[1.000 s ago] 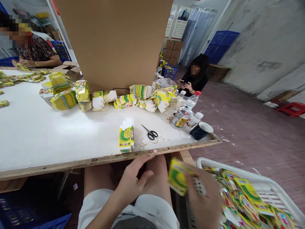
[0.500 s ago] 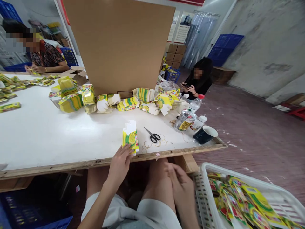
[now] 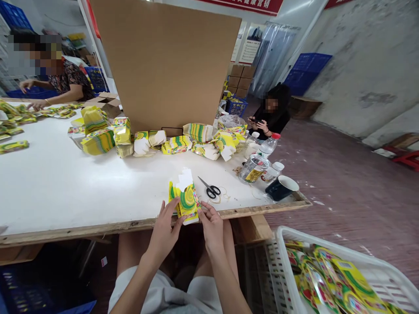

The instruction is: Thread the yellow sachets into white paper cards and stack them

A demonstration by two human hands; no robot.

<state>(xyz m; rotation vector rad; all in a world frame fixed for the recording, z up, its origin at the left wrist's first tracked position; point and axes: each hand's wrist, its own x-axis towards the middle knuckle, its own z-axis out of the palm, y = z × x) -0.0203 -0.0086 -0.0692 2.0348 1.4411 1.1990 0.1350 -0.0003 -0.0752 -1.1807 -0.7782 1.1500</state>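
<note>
At the table's near edge, a flat yellow-green carton (image 3: 188, 200) with white flaps is raised and tilted between my two hands. My left hand (image 3: 166, 226) grips its left side, thumb at the lower edge and fingers along the left. My right hand (image 3: 211, 222) pinches its right edge between thumb and fingers. Beneath and to the left of it, part of another yellow carton (image 3: 172, 190) shows on the table. Black-handled scissors (image 3: 211, 189) lie just right of the cartons, with thin rubber bands (image 3: 224, 194) beside them.
Bundled cartons (image 3: 176, 144) line a tall cardboard sheet (image 3: 163, 65). Bottles, a clear jar (image 3: 253, 169) and a dark mug (image 3: 282, 187) stand at the right corner. A white basket (image 3: 279, 248) of packs sits at lower right. Two other people sit nearby, one handling packs, one holding a phone.
My right hand has come up from beside my lap to the carton's right edge. One carton has been lifted and tilted off the table. At left, the other person's hands have moved apart.
</note>
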